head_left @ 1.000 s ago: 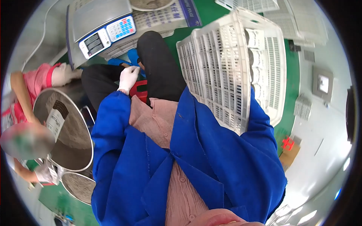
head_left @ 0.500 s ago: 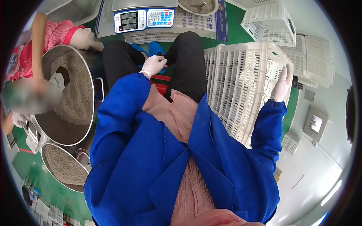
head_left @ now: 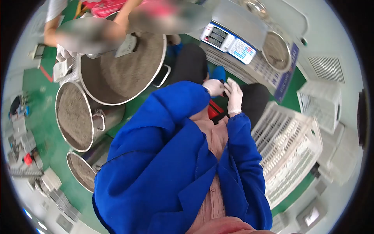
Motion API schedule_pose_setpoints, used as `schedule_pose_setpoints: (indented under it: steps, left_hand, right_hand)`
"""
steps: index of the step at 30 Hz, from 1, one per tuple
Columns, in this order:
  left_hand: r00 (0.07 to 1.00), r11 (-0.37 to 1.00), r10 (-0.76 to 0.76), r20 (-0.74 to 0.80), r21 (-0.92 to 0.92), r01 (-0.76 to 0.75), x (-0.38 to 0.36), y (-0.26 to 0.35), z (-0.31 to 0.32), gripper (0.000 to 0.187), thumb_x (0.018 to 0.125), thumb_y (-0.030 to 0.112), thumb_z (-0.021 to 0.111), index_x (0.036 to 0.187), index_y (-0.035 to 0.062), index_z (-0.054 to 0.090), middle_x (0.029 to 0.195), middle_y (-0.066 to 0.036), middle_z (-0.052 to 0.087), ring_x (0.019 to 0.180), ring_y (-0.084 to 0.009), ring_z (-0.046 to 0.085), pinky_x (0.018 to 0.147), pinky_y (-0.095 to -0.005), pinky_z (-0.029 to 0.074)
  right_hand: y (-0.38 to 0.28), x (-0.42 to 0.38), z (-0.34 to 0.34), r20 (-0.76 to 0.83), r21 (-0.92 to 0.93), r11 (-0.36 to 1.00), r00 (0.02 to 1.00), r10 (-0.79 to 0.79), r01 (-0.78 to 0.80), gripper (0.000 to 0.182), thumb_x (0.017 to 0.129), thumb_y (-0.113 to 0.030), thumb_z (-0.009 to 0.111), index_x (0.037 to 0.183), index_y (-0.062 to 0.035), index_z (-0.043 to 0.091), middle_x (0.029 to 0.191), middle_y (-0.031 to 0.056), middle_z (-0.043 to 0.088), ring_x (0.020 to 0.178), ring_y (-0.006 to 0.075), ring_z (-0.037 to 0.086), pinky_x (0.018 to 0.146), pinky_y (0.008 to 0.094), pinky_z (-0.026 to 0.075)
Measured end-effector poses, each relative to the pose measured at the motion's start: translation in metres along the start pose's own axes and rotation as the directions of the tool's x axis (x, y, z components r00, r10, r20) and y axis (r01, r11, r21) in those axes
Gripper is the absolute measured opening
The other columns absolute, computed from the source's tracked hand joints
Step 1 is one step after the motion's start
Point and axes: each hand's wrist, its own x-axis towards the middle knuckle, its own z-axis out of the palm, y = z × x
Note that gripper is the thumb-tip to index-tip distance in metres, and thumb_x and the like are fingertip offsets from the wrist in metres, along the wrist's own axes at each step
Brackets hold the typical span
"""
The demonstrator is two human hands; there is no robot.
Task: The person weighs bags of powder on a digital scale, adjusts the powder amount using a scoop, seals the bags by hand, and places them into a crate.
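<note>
My left hand point(head_left: 213, 87), in a white glove, is held between my knees with its fingers curled closed; what they hold, if anything, is hidden. Close beside it is my right hand point(head_left: 234, 97), also white-gloved, its fingers stretched out toward the left one. Both hands are above a red object point(head_left: 215, 109) low between my legs. To the right of my leg stands a white slatted crate point(head_left: 286, 144) with whitish contents showing.
A digital scale point(head_left: 230, 41) stands ahead, next to a metal bowl point(head_left: 276, 52) of grey-brown granular material. On the left are a wide steel pot point(head_left: 93, 84) and further pots point(head_left: 74, 117) of similar material. Another person's gloved hand point(head_left: 64, 52) is behind the wide pot. A white basket point(head_left: 321, 105) sits at right.
My right hand has come from above the crate to beside my left hand. My view has turned left, so the pots show more fully and the scale appears farther right.
</note>
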Motion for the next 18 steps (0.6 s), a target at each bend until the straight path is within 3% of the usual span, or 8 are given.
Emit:
schedule_pose_setpoints:
  steps: [2,4,9,10,13,14,17,18]
  left_hand:
    - [0.998,0.994,-0.022,0.062,0.111,0.015,0.001,0.001,0.001,0.032,0.086,0.033,0.057,0.097,0.0104,0.076,0.100,-0.018,0.072,0.095,-0.0358,0.069,0.087,-0.0470,0.055]
    - [0.998,0.996,-0.060,0.024,0.063,0.059,0.003,-0.004,0.010,0.033,0.085,0.033,0.058,0.096,0.0089,0.076,0.098,-0.019,0.072,0.095,-0.0367,0.069,0.086,-0.0474,0.054]
    - [0.997,0.997,-0.073,0.006,0.026,0.073,0.006,-0.003,0.013,0.034,0.084,0.033,0.058,0.098,0.0071,0.075,0.099,-0.020,0.071,0.098,-0.0367,0.068,0.087,-0.0474,0.053]
    - [0.996,0.996,-0.084,0.018,0.035,0.083,0.007,-0.004,0.015,0.034,0.084,0.033,0.058,0.099,0.0080,0.075,0.100,-0.020,0.071,0.098,-0.0366,0.068,0.087,-0.0473,0.053]
    - [0.995,0.995,-0.095,0.042,0.012,0.094,-0.001,0.003,0.011,0.034,0.084,0.034,0.058,0.103,0.0109,0.074,0.101,-0.019,0.071,0.099,-0.0363,0.068,0.087,-0.0472,0.052]
    - [0.994,0.996,-0.093,0.049,-0.004,0.093,-0.003,0.004,0.010,0.034,0.085,0.034,0.058,0.104,0.0118,0.074,0.101,-0.019,0.071,0.099,-0.0362,0.068,0.087,-0.0471,0.052]
    - [0.994,0.996,-0.089,0.065,0.003,0.089,-0.003,0.004,0.012,0.031,0.083,0.034,0.062,0.110,0.0251,0.073,0.106,-0.015,0.072,0.101,-0.0318,0.069,0.089,-0.0437,0.053]
    - [0.992,0.995,-0.100,0.079,0.029,0.098,-0.001,0.004,0.013,0.035,0.082,0.039,0.063,0.111,0.0229,0.073,0.107,-0.015,0.072,0.101,-0.0327,0.069,0.090,-0.0439,0.053]
  right_hand:
    - [0.029,0.011,-0.006,-0.008,-0.031,0.977,0.978,0.209,-0.209,0.049,0.103,-0.038,0.048,0.133,-0.0012,0.057,0.136,0.0117,0.059,0.124,0.0242,0.056,0.103,0.0361,0.043]
    - [0.043,0.026,-0.023,0.035,0.037,0.923,0.924,0.381,-0.382,0.053,0.103,-0.041,0.044,0.136,-0.0012,0.054,0.138,0.0129,0.057,0.129,0.0257,0.052,0.108,0.0387,0.038]
    - [0.053,0.040,-0.029,0.077,-0.006,0.950,0.947,0.311,-0.311,0.042,0.100,-0.036,0.047,0.125,-0.0066,0.064,0.126,0.0094,0.065,0.118,0.0221,0.059,0.103,0.0386,0.041]
    - [0.054,0.040,-0.027,0.085,-0.018,0.951,0.947,0.310,-0.309,0.036,0.099,-0.034,0.049,0.118,-0.0091,0.067,0.116,0.0058,0.069,0.108,0.0187,0.063,0.097,0.0374,0.045]
    - [0.049,0.036,-0.022,0.109,-0.093,0.947,0.942,0.316,-0.307,0.042,0.102,-0.034,0.045,0.125,-0.0040,0.062,0.122,0.0077,0.065,0.107,0.0199,0.062,0.091,0.0353,0.047]
    - [0.049,0.037,-0.021,0.112,-0.088,0.945,0.939,0.324,-0.316,0.038,0.101,-0.033,0.046,0.123,-0.0076,0.064,0.116,0.0049,0.067,0.100,0.0175,0.063,0.085,0.0336,0.047]
    - [0.050,0.037,-0.021,0.085,-0.126,0.940,0.941,0.327,-0.316,0.035,0.100,-0.032,0.047,0.120,-0.0101,0.065,0.112,0.0031,0.068,0.094,0.0168,0.063,0.082,0.0344,0.048]
    - [0.052,0.038,-0.022,0.088,-0.114,0.944,0.943,0.320,-0.310,0.031,0.098,-0.032,0.051,0.117,-0.0116,0.066,0.107,0.0018,0.068,0.090,0.0161,0.063,0.079,0.0356,0.049]
